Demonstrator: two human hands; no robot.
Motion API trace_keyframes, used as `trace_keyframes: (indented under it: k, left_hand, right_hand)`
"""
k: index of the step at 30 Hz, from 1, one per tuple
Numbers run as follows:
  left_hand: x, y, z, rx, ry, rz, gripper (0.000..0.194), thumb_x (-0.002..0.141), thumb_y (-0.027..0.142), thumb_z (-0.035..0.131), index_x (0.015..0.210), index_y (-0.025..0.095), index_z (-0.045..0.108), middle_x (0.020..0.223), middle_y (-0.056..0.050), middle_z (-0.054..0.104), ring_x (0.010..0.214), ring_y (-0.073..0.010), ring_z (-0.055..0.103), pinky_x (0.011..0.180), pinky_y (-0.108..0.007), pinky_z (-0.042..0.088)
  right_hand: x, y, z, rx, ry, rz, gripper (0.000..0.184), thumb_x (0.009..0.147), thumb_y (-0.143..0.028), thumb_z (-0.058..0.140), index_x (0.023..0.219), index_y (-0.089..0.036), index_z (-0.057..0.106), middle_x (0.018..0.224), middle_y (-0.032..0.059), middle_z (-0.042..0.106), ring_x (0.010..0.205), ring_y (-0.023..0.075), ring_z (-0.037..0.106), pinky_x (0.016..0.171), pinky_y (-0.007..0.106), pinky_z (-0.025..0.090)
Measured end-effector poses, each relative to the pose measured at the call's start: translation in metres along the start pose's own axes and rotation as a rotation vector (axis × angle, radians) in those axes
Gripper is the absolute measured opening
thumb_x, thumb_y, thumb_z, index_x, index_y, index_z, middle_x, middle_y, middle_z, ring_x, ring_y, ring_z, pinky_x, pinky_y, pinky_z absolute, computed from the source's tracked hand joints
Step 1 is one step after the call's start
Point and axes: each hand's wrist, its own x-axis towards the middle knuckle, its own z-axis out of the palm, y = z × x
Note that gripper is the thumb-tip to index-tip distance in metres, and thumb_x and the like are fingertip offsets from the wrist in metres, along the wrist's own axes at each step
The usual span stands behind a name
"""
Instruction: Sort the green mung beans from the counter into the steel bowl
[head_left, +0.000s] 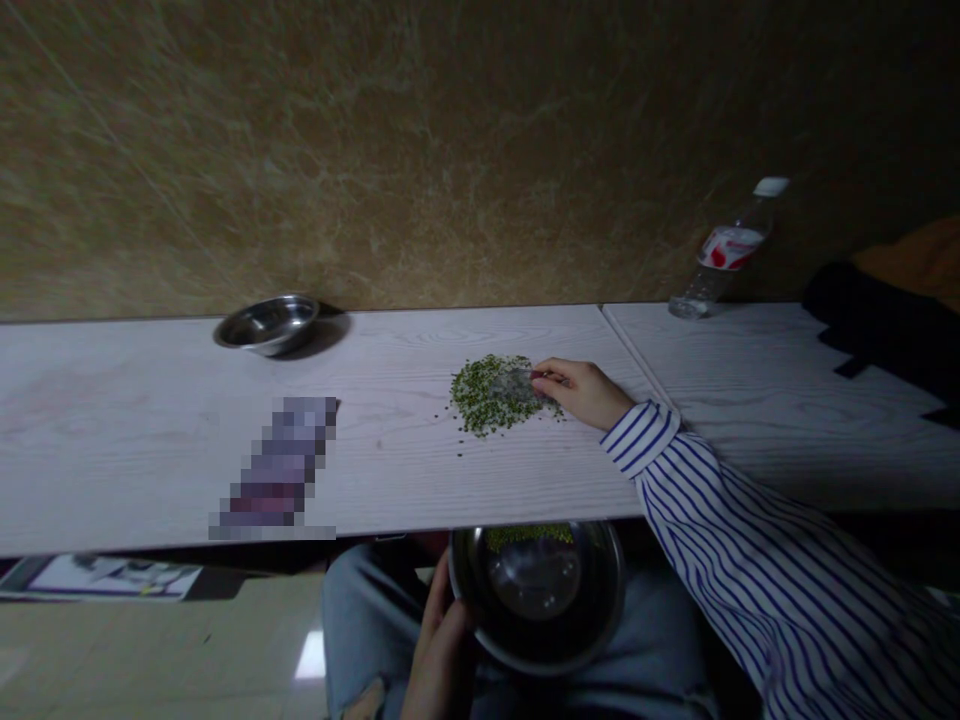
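A loose patch of small green beans (480, 395) is spread over the white wood-grain table (390, 470). My right hand (581, 390) pinches a small thing with a dark red end and a greyish, see-through flat part (511, 384), which lies over the right side of the beans; its kind is not clear. Below the front edge of the table, my left hand (442, 640) grips the left rim of a steel bowl (551, 655) above my lap. Some green beans show along the bowl's far inner side.
A second steel bowl (270, 325) stands by the wall at the back left. A pixelated oblong thing (281, 460) lies near the front left. At the back right are a clear plastic bottle (724, 250) with a white cap and some dark cloth (885, 320).
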Motion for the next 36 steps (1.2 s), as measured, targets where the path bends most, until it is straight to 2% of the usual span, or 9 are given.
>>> trace_keyframes:
  k: [8,11,16,22,26,33,36]
  left_hand:
    - [-0.006,0.002,0.003,0.006,-0.024,-0.019,0.074,0.064,0.02,0.071,0.138,0.026,0.064,0.122,-0.009,0.076,0.133,-0.0362,0.055,0.114,-0.047,0.037]
    - [-0.005,0.003,0.004,0.007,-0.039,-0.021,0.074,0.061,0.022,0.074,0.135,0.027,0.067,0.118,-0.009,0.078,0.13,-0.0378,0.057,0.113,-0.048,0.038]
    - [-0.002,0.0,0.003,-0.006,-0.037,-0.001,0.064,0.058,0.02,0.074,0.122,0.027,0.074,0.108,-0.008,0.08,0.128,-0.0369,0.059,0.111,-0.046,0.041]
    - [-0.008,0.005,0.006,0.026,-0.051,-0.028,0.076,0.062,0.022,0.074,0.137,0.027,0.065,0.121,-0.009,0.076,0.127,-0.0377,0.06,0.11,-0.048,0.041]
    - [-0.01,0.008,0.005,0.047,-0.07,-0.05,0.079,0.063,0.02,0.074,0.141,0.029,0.062,0.12,-0.009,0.076,0.123,-0.0374,0.062,0.109,-0.048,0.042]
    - [-0.011,0.008,0.008,0.043,-0.102,-0.019,0.071,0.071,0.024,0.075,0.14,0.027,0.063,0.126,-0.01,0.074,0.13,-0.0363,0.057,0.113,-0.046,0.038]
    - [-0.011,0.009,0.009,0.06,-0.104,-0.042,0.072,0.069,0.022,0.075,0.14,0.029,0.063,0.127,-0.01,0.074,0.129,-0.0365,0.058,0.112,-0.047,0.039]
  right_hand:
    - [-0.016,-0.004,0.0,0.026,-0.06,0.053,0.015,0.088,-0.026,0.058,0.092,-0.019,0.071,0.08,0.0041,0.075,0.074,0.0191,0.071,0.073,0.032,0.055]
    - [-0.022,-0.006,-0.003,0.044,-0.058,0.046,0.014,0.088,-0.026,0.059,0.093,-0.021,0.071,0.081,0.0036,0.076,0.076,0.0193,0.072,0.073,0.032,0.056]
    - [-0.028,-0.007,-0.011,0.009,0.032,0.06,0.014,0.088,-0.028,0.059,0.091,-0.02,0.07,0.082,0.0048,0.077,0.078,0.0201,0.073,0.074,0.032,0.055]
    - [-0.032,-0.002,-0.009,0.016,0.019,0.088,0.012,0.087,-0.027,0.059,0.089,-0.021,0.07,0.079,0.004,0.076,0.077,0.0201,0.073,0.074,0.032,0.057]
    - [-0.037,-0.005,-0.006,0.05,-0.005,0.11,0.012,0.087,-0.025,0.06,0.09,-0.021,0.071,0.083,0.0049,0.077,0.08,0.0203,0.074,0.075,0.031,0.058]
    - [-0.05,-0.012,-0.011,0.064,-0.058,0.11,0.014,0.086,-0.027,0.06,0.092,-0.022,0.072,0.081,0.0044,0.077,0.078,0.0204,0.074,0.072,0.031,0.057]
    - [-0.055,-0.01,-0.017,0.052,-0.022,0.094,0.013,0.086,-0.029,0.061,0.091,-0.022,0.071,0.08,0.0039,0.077,0.078,0.0206,0.074,0.073,0.031,0.058]
